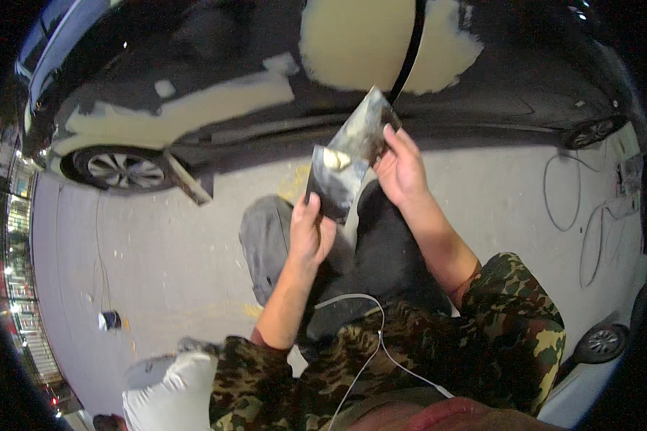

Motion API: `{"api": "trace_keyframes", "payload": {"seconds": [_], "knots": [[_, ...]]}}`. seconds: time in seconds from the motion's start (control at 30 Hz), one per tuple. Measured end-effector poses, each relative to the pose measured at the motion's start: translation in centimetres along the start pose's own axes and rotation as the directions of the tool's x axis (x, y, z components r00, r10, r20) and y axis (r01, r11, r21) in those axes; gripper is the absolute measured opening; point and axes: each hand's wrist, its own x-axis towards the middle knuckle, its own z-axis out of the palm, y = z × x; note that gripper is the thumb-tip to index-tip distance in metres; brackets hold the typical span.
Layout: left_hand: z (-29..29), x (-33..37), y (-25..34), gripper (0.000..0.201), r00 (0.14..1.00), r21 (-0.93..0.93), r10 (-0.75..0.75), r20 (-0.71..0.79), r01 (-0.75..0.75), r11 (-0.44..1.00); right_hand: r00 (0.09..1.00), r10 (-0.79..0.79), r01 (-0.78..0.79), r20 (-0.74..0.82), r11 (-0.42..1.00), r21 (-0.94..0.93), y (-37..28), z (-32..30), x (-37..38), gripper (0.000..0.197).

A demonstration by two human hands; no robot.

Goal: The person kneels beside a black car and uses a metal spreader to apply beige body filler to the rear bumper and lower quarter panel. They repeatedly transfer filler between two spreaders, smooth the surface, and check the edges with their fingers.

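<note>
My left hand (313, 228) grips a dark, flat spreader plate (331, 194) by its lower edge, thumb on top. Pale cream filler paste (336, 158) sits in a lump at that plate's upper end. In my right hand (401, 171), pinched between thumb and fingers, is a second dark plate (370, 129) smeared with cream paste. The two plates meet or overlap near the lump; exact contact is unclear. Just beyond them stands the dark car's side (244, 43), with a large beige filler patch (352, 47) across a panel seam.
A longer beige patch (194, 111) runs above the car's wheel (126, 170), where a board (188, 179) leans. A small tin (109, 320) stands on the floor at left. A person in white (171, 395) is at lower left. Hoses (586, 223) lie at right, near another wheel (602, 343).
</note>
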Motion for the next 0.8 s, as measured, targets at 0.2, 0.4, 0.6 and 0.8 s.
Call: {"api": "trace_keyframes", "payload": {"seconds": [0.2, 0.4, 0.6, 0.8], "knots": [[0.0, 1.1, -0.1, 0.039, 0.998, -0.007, 0.037, 0.049, -0.037, 0.999, 0.993, -0.001, -0.002, 0.120, 1.000, 0.023, 0.9, 0.2, -0.3, 0.027], [0.0, 2.0, -0.3, 0.043, 0.998, 0.043, 0.001, 0.068, -0.004, 0.999, 0.999, 0.040, -0.040, -0.002, 0.997, 0.062, 2.2, 0.5, -1.1, 0.021], [-0.8, 2.5, -0.7, 0.042, 0.999, 0.127, -0.042, 0.018, 0.039, 0.991, 0.996, 0.079, -0.081, -0.033, 0.995, -0.053, 2.4, -2.2, -1.8, 0.023], [0.1, 2.6, -0.1, 0.044, 0.997, 0.081, -0.079, -0.002, 0.079, 0.994, 0.945, -0.231, 0.101, -0.232, 0.880, -0.464, -2.8, -2.6, -3.4, 0.035]]}}
